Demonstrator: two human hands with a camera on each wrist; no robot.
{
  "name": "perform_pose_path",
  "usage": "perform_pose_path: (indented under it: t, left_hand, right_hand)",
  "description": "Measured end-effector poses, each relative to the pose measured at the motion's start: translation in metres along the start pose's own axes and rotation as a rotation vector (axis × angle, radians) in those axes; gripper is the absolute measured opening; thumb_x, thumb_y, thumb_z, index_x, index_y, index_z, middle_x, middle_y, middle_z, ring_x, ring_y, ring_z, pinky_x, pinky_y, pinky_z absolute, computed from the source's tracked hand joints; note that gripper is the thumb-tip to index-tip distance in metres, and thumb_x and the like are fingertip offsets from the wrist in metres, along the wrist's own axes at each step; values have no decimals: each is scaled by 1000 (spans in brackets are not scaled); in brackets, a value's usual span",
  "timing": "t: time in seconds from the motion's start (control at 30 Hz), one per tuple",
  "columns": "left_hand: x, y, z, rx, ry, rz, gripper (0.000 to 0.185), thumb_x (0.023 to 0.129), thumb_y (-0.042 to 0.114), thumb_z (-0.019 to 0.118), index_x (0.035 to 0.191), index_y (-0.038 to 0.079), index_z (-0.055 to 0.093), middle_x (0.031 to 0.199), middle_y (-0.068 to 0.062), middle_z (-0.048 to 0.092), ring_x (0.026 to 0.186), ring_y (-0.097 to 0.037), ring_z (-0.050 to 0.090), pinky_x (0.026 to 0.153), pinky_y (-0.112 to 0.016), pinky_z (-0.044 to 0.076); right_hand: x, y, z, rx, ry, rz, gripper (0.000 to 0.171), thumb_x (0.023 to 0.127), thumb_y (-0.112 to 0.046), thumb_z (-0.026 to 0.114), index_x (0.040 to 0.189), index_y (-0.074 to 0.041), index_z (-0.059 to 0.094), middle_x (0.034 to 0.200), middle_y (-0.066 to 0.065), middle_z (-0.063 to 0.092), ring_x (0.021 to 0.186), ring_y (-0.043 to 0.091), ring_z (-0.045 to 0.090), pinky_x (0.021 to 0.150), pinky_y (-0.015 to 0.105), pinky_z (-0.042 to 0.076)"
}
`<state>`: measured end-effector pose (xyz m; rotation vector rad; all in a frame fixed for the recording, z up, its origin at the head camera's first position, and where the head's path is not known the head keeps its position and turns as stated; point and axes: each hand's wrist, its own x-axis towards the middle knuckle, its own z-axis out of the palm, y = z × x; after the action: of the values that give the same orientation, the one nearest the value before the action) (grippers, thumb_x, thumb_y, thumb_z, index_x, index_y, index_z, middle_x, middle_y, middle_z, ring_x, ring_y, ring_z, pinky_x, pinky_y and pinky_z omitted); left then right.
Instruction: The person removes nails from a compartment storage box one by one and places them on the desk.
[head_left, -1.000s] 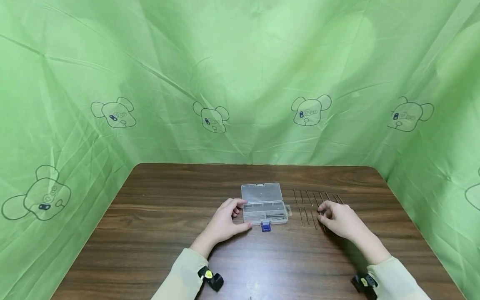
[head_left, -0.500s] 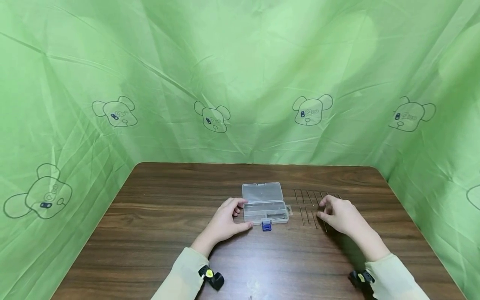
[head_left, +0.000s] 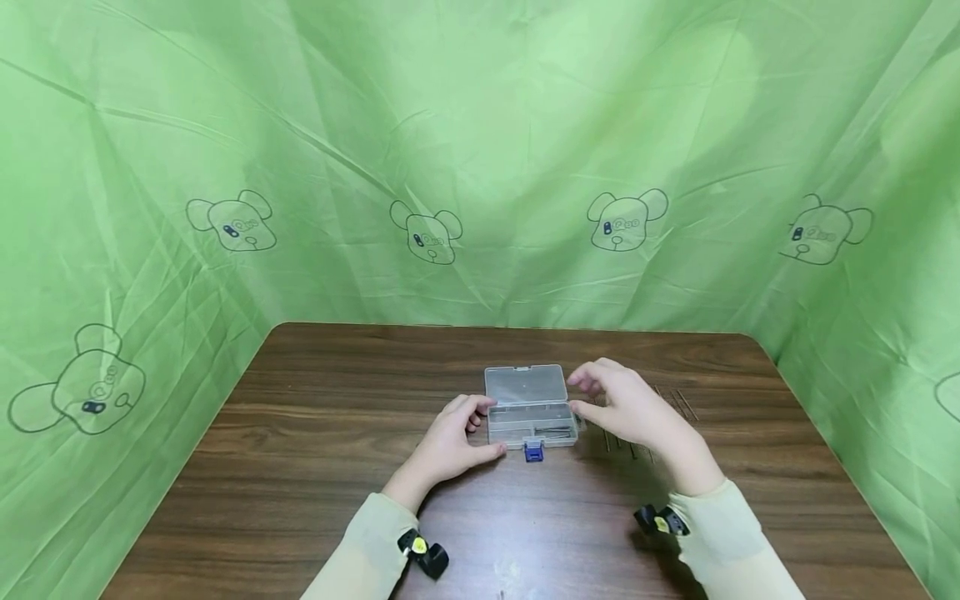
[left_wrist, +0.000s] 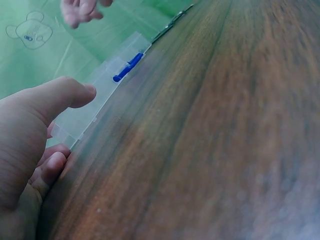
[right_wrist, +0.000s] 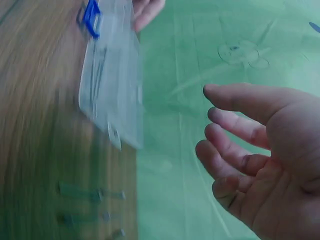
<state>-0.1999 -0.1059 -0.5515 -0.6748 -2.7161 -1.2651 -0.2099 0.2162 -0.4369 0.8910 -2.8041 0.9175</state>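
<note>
A clear plastic storage box (head_left: 504, 437) sits on the table with its lid (head_left: 527, 385) swung back and a blue latch (head_left: 533, 452) hanging at the front. Several thin metal rods (head_left: 553, 432) lie inside the front compartment. My left hand (head_left: 446, 446) holds the box's left end, thumb at the front corner and index finger near the hinge. Just right of the box, my right hand (head_left: 637, 408) hovers with loosely bent fingers; the right wrist view shows nothing between its fingers (right_wrist: 235, 97). Loose metal rods (head_left: 687, 405) lie under and beyond this hand, partly hidden.
The brown wooden table (head_left: 315, 467) reaches back to a green cloth (head_left: 510, 125) hung on three sides. A small clear tab sticks out at the box's right end. Both forearms wear black wrist cameras (head_left: 430, 562).
My right hand has risen from the rods on the right and moved left to the box's right side. The left hand and the box stay put.
</note>
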Motion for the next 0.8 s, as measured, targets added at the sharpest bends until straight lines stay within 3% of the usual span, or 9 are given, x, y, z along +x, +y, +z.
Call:
perform_pose_path:
  t: [0.1,0.3,0.63,0.8]
  left_hand:
    - [0,1,-1,-6,-2,0,69,83,35,97,142,15,67,113,5,61,95,-10,58,87,-30,53]
    - [1,4,0,2,-10,-1,69,83,34,97,142,14,67,114,5,61,95,-9,58,87,-29,53]
    - [-1,2,0,2,-1,-8,69,82,34,97,142,16,67,113,6,61,95,-9,58,87,-29,54]
    - [0,0,0,4,-1,-11,70,82,36,97,142,16,66,114,6,61,96,-9,58,87,-30,53]
  right_hand:
    - [12,-4,14,31,-60,-59,24,95,-13,85,116,-8,74,108,8,71,97,22,70,86,46,61]
    - [21,-2,35,41,-167,-113,17,93,-10,86,108,-10,76,103,0,72,95,16,67,88,45,61]
    - [14,18,55,48,-146,-85,16,91,-9,89,96,-17,76,101,-6,67,97,22,67,89,44,59]
    - [16,23,59,68,-176,-84,15,91,-8,89,93,-19,79,101,-8,67,101,19,67,92,44,58]
